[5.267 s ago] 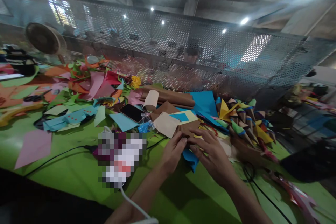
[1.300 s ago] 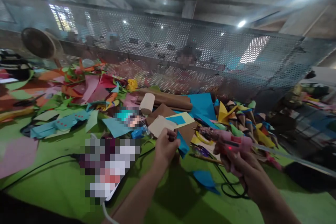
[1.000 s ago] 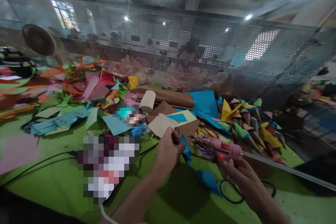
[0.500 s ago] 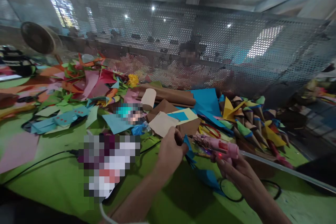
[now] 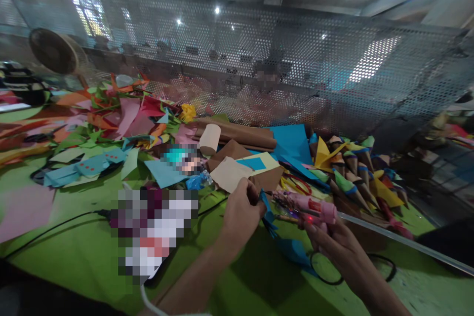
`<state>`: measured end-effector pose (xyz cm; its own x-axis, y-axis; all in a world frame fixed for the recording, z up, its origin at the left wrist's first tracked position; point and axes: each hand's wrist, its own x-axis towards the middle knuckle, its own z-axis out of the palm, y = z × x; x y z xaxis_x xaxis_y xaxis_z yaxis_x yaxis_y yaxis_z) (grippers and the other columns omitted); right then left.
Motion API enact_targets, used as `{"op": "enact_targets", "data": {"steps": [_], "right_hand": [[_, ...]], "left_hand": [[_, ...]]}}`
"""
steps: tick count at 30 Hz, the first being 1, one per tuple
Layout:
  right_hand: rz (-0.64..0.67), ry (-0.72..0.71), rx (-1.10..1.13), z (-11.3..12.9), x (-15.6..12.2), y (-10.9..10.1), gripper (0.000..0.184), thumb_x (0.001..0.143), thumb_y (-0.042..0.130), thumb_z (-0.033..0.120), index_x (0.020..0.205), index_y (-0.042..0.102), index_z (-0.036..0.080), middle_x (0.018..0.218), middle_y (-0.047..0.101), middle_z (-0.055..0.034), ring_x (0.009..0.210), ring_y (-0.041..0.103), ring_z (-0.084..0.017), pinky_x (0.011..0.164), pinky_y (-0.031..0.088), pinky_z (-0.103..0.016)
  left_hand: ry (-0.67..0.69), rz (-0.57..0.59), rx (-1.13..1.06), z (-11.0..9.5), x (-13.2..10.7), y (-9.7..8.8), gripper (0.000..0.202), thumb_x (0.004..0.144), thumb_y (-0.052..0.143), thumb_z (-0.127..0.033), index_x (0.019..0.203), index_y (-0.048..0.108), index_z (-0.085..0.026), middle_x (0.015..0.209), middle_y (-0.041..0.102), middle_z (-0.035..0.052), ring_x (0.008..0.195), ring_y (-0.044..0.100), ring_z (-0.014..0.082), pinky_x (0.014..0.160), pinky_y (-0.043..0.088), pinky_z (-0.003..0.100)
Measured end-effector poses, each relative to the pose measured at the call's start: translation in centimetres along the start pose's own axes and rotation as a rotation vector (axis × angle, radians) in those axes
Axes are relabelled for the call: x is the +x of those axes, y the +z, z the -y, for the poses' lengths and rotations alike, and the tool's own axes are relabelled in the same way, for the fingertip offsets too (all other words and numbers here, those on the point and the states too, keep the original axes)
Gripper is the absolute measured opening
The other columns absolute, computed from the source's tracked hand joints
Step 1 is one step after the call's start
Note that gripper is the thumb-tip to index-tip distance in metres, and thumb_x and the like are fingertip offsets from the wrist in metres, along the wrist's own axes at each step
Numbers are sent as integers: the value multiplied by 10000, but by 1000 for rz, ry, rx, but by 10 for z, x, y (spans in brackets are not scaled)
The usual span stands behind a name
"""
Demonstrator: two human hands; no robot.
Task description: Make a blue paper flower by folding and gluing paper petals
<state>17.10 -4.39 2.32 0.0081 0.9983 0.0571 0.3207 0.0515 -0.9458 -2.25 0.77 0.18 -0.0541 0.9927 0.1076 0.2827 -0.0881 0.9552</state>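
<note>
Left hand is closed in a pinch on a small blue paper piece, which it holds just above the desk. Right hand is wrapped round a pink glue gun with its red light on. The nozzle sits right at the blue piece's edge; touching or a hair off, I can't tell.

My read: a gentle squeeze and a short bead along that edge suits this, with the left fingertips held back from the hot tip.

A blue scrap lies under the hands, and the black cable looping by the right wrist could snag. A clear glue stick juts out behind the gun, near the pile of paper cones. Further off are a beige sheet, brown paper rolls and a perforated metal screen.
</note>
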Motion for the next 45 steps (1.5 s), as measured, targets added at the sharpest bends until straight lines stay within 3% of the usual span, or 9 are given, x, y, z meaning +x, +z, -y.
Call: {"op": "enact_targets", "data": {"steps": [29,35,45], "right_hand": [[57,29,-29,-3,1,-4,441,780,664,626,799,612,189,627,417,30,555,347,-127,484,309,-241],[13,-1,1,-3,1,-2,427,769,688,602,725,573,193,608,405,38,549,339,-118,474,302,-231],[5,-14,-15,4,-1,-3,432,777,672,612,721,608,188,586,416,30,536,337,-122,467,297,-241]], "left_hand": [[112,-27,-125,9,1,0,159,754,511,-94,773,422,-224,675,433,-60,617,449,120,565,291,242],[129,-22,-67,6,1,0,206,736,527,-61,757,403,-224,684,445,-59,650,474,123,616,327,237],[158,6,79,1,-5,-1,257,705,584,-41,748,410,-224,679,470,-59,624,439,126,600,273,243]]}}
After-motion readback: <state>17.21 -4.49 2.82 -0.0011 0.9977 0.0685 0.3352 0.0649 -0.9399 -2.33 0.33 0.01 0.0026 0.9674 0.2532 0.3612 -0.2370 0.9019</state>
